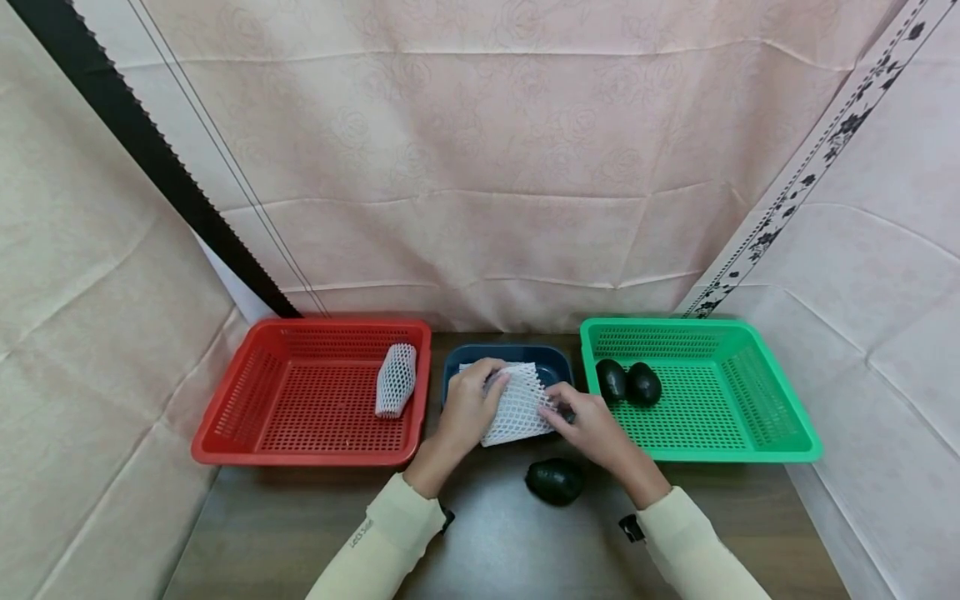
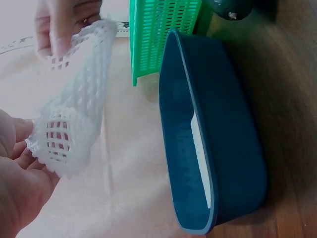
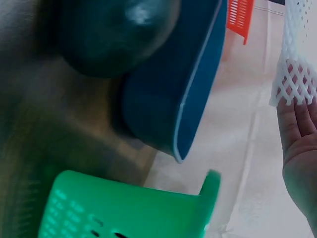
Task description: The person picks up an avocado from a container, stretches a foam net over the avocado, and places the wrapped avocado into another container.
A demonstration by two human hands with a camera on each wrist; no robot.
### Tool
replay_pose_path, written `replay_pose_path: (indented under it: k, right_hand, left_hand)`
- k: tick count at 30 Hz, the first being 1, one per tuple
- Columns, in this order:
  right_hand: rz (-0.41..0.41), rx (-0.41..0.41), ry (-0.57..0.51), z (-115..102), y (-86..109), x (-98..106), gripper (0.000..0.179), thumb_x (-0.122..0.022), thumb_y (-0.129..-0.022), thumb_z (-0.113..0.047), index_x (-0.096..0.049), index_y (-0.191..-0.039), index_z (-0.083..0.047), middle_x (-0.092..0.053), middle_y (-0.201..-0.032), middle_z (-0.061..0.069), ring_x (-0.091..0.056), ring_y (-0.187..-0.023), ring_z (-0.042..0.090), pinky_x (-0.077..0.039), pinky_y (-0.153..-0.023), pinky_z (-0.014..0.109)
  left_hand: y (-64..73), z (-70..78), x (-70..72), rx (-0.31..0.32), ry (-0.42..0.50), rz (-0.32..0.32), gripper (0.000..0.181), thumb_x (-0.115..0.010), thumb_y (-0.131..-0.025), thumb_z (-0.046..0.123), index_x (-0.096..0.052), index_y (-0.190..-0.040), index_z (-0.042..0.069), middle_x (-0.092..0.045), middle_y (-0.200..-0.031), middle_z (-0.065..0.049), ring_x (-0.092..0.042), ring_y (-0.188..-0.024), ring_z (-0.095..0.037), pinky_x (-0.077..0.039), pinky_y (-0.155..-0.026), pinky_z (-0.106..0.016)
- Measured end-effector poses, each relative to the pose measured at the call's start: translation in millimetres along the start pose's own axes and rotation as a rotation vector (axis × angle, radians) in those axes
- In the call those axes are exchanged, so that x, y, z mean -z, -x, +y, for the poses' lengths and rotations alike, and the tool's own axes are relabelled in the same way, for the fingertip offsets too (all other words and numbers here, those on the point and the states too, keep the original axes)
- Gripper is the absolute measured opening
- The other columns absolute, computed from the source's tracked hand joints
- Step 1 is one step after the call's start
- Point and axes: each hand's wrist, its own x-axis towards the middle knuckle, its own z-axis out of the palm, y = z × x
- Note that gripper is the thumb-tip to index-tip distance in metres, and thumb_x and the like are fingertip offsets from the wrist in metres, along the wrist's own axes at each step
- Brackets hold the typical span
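A white foam net sleeve (image 1: 517,408), flat and without fruit in it, is stretched between both hands over a dark blue tray (image 1: 556,361). My left hand (image 1: 467,410) pinches its left end between thumb and fingers. At its right end my right hand (image 1: 592,429) grips the edge, fingertips showing through the mesh (image 3: 297,82) in the right wrist view. A dark green avocado (image 1: 555,482) lies on the table in front of the tray, below and between the hands. In the left wrist view, something white (image 2: 200,158) shows inside the tray.
To the left stands a red basket (image 1: 315,458) with a white net-sleeved item (image 1: 396,381) near its right wall. A green basket (image 1: 731,456) on the right has two avocados (image 1: 643,385) at its left side. Pale cloth (image 1: 480,167) hangs behind and at both sides.
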Motion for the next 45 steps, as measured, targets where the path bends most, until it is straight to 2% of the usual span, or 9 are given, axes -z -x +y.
replay_pose_path:
  k: [4,7,13,20,25,28,33,40,45]
  right_hand:
    - [-0.008,0.013,0.002,4,4.4,-3,0.021,-0.077,-0.094,-0.016,-0.065,-0.111,-0.013,-0.074,-0.094,-0.003,-0.069,-0.081,0.004,-0.062,-0.076,0.026]
    - [0.010,0.039,0.001,5,5.9,-4,0.021,-0.077,-0.093,-0.015,-0.066,-0.110,-0.013,-0.074,-0.095,-0.004,-0.069,-0.082,0.003,-0.062,-0.077,0.026]
    - [0.085,0.108,0.004,1,2.0,1,0.017,-0.076,-0.094,-0.012,-0.067,-0.108,-0.013,-0.075,-0.098,-0.002,-0.069,-0.083,0.005,-0.061,-0.076,0.025]
    - [0.139,0.169,0.001,-6,-7.0,8,0.015,-0.076,-0.094,-0.008,-0.069,-0.107,-0.010,-0.076,-0.100,0.002,-0.069,-0.081,0.008,-0.062,-0.071,0.030]
    - [0.150,0.186,0.006,-8,-12.1,10,0.014,-0.075,-0.094,-0.007,-0.069,-0.106,-0.009,-0.076,-0.100,0.003,-0.070,-0.083,0.010,-0.063,-0.072,0.034]
    - [0.148,0.187,0.014,-9,-14.7,10,0.013,-0.075,-0.094,-0.009,-0.069,-0.106,-0.009,-0.076,-0.100,0.003,-0.071,-0.086,0.011,-0.063,-0.075,0.032]
    - [0.147,0.196,0.012,-10,-17.5,9,0.014,-0.075,-0.094,-0.010,-0.068,-0.106,-0.009,-0.076,-0.101,0.003,-0.072,-0.088,0.012,-0.063,-0.078,0.033]
    - [0.127,0.177,0.023,-13,-16.3,7,0.016,-0.075,-0.095,-0.011,-0.069,-0.109,-0.008,-0.075,-0.104,0.005,-0.072,-0.092,0.015,-0.063,-0.079,0.036]
    - [0.140,0.164,0.056,-15,-10.2,8,0.031,-0.077,-0.093,-0.013,-0.065,-0.121,-0.006,-0.070,-0.121,0.008,-0.069,-0.111,0.021,-0.059,-0.094,0.042]
  left_hand:
    - [-0.2,-2.7,3.2,0.019,0.012,0.041,0.017,-0.066,-0.101,0.014,-0.072,-0.115,0.005,-0.075,-0.114,-0.010,-0.072,-0.101,-0.022,-0.059,-0.094,-0.036]
    - [1.3,-5.7,2.5,0.050,0.011,0.026,0.017,-0.065,-0.102,0.013,-0.072,-0.116,0.006,-0.075,-0.114,-0.010,-0.072,-0.100,-0.021,-0.060,-0.093,-0.036]
    - [6.4,-11.5,-4.9,0.133,-0.001,-0.077,0.020,-0.063,-0.104,0.019,-0.070,-0.118,0.007,-0.073,-0.117,-0.009,-0.067,-0.101,-0.020,-0.060,-0.091,-0.037]
    - [11.7,-12.8,-8.7,0.226,0.061,-0.170,0.031,-0.057,-0.106,0.028,-0.063,-0.131,0.011,-0.068,-0.131,-0.007,-0.064,-0.109,-0.021,-0.058,-0.096,-0.041]
    - [15.0,-11.5,-9.1,0.305,0.144,-0.256,0.047,-0.057,-0.104,0.044,-0.052,-0.142,0.016,-0.061,-0.139,-0.005,-0.060,-0.113,-0.022,-0.055,-0.100,-0.046]
    - [16.7,-11.1,-10.2,0.349,0.129,-0.304,0.064,-0.064,-0.097,0.054,-0.043,-0.148,0.021,-0.057,-0.142,-0.004,-0.059,-0.115,-0.022,-0.055,-0.099,-0.047]
    - [18.8,-12.7,-15.1,0.344,0.027,-0.340,0.084,-0.074,-0.089,0.056,-0.034,-0.154,0.023,-0.052,-0.147,-0.001,-0.057,-0.120,-0.021,-0.055,-0.102,-0.047]
    - [20.3,-13.9,-20.1,0.321,-0.058,-0.335,0.081,-0.080,-0.089,0.040,-0.036,-0.153,0.018,-0.054,-0.148,-0.006,-0.060,-0.123,-0.025,-0.052,-0.105,-0.052]
    - [21.3,-14.2,-21.3,0.310,-0.101,-0.324,0.079,-0.082,-0.088,0.033,-0.039,-0.152,0.016,-0.054,-0.148,-0.007,-0.060,-0.127,-0.027,-0.051,-0.106,-0.053]
